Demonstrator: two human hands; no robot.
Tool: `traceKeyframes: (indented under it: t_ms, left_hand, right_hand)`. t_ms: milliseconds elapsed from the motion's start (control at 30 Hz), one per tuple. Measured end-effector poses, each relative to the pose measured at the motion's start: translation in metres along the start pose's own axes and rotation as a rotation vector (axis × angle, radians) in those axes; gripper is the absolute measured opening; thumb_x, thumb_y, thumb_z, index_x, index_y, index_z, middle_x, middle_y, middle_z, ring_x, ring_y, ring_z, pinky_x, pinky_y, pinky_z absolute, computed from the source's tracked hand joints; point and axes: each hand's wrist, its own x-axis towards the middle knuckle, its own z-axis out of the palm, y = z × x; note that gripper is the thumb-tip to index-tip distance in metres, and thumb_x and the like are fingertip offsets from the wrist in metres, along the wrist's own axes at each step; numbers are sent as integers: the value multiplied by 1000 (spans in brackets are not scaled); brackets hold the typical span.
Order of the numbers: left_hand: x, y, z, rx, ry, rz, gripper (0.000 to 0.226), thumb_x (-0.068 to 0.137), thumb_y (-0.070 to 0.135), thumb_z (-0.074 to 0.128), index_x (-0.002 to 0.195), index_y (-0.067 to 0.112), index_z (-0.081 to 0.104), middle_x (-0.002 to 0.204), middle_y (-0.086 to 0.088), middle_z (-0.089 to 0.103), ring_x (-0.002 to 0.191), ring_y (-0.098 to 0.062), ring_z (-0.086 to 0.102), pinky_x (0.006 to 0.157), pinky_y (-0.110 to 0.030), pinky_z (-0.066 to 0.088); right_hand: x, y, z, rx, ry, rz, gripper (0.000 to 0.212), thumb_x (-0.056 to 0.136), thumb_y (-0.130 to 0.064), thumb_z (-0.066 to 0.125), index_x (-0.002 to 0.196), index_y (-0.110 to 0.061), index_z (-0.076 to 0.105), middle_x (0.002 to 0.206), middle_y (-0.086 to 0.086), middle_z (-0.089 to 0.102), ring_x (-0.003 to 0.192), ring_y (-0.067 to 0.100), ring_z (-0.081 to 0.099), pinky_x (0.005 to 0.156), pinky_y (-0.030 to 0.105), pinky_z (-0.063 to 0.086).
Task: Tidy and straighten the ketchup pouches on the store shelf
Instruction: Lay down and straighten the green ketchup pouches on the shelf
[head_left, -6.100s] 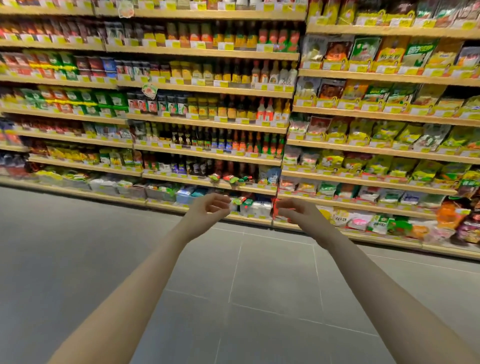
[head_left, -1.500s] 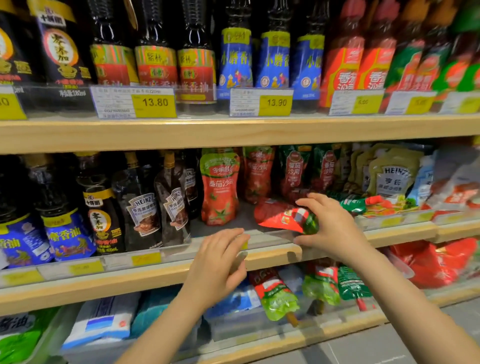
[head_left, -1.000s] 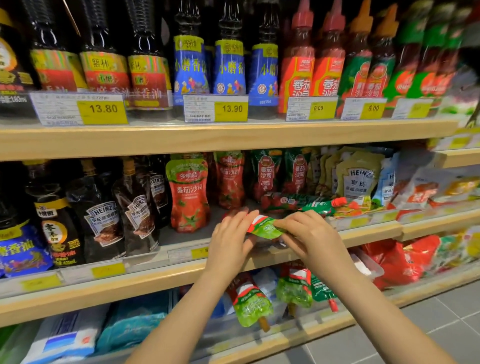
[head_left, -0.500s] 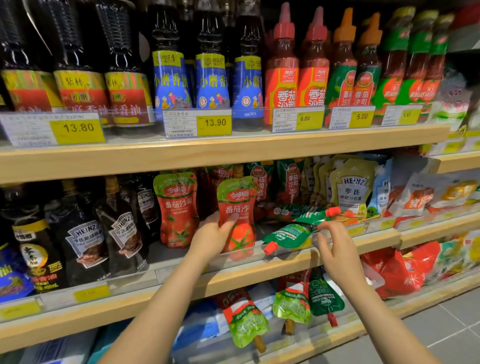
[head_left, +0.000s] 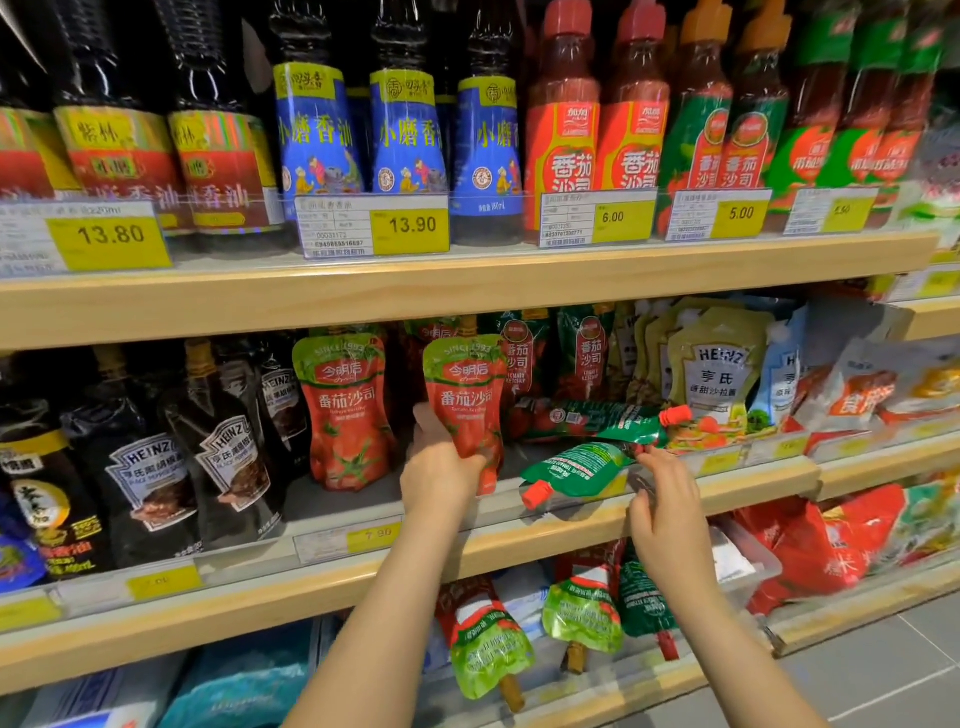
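- The left hand (head_left: 441, 467) is closed around the lower part of a red ketchup pouch (head_left: 467, 410), holding it upright near the front edge of the middle shelf (head_left: 519, 540); half a second ago the hand was only just taking hold of it, so this pouch is now close to being set straight.
- The right hand (head_left: 667, 514) pinches the bottom seam of a green-backed pouch (head_left: 576, 467) that lies flat across the same front edge, its red cap pointing left; a second ago both hands were on a pouch there, and now each works a separate one.
- My reading: one pouch is nearly placed and the flat one is next to be stood up, so the tidying is in its early part.
- Just behind the flat one, a second fallen pouch (head_left: 597, 418) lies on its side, cap pointing right.
- Left of the held pouch, a matching red pouch (head_left: 348, 410) stands upright, with more ketchup pouches upright behind in the row.
- Further left on this shelf stand dark sauce pouches (head_left: 228, 457); to the right, pale salad-dressing pouches (head_left: 717, 364).
- The shelf above carries bottles; below the middle shelf, three more pouches (head_left: 582, 608) hang cap-down.
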Motion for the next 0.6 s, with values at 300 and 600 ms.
traceKeyframes:
  t_ms: [300, 600]
  left_hand:
    - [35, -3, -4, -168, -80, -41, 89, 75, 28, 75, 138, 6, 15, 137, -20, 43, 121, -37, 47, 94, -46, 42]
    - [-36, -12, -5, 28, 226, 243, 45, 81, 36, 63, 109, 4, 48, 100, -14, 56, 98, -32, 53, 75, -40, 46]
  right_hand:
    - [1, 8, 1, 1, -8, -31, 42, 78, 10, 49, 118, -4, 51, 124, 13, 53, 121, 26, 43, 101, 29, 29]
    - [5, 6, -19, 182, -76, -26, 42, 80, 8, 51, 118, -10, 49, 119, 3, 49, 107, -4, 40, 90, 2, 25]
